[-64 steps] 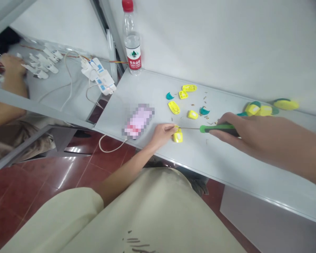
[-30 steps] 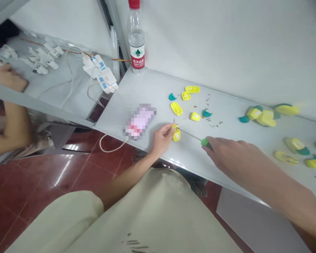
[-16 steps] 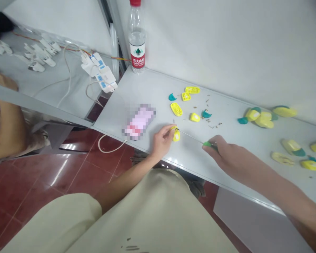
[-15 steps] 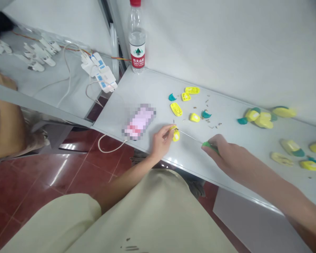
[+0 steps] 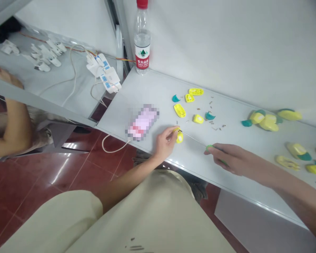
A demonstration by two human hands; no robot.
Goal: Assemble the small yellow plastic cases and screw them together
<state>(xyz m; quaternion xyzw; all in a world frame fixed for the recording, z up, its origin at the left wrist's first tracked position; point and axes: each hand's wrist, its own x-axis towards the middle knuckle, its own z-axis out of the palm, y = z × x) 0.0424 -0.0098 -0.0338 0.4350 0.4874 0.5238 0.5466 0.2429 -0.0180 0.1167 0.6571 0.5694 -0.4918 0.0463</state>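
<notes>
Left hand [image 5: 164,142] pinches a small yellow casing [image 5: 179,138]

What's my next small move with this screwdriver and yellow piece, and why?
Probably turn the screwdriver gently with your right hand, since its thin shaft reaches the yellow piece, which your left hand is pinching steady.

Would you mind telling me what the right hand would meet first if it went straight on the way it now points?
Probably the small yellow plastic part at the left hand's fingertips: the right hand points along the green-handled screwdriver toward it, though depth is hard to judge from this view.
</notes>
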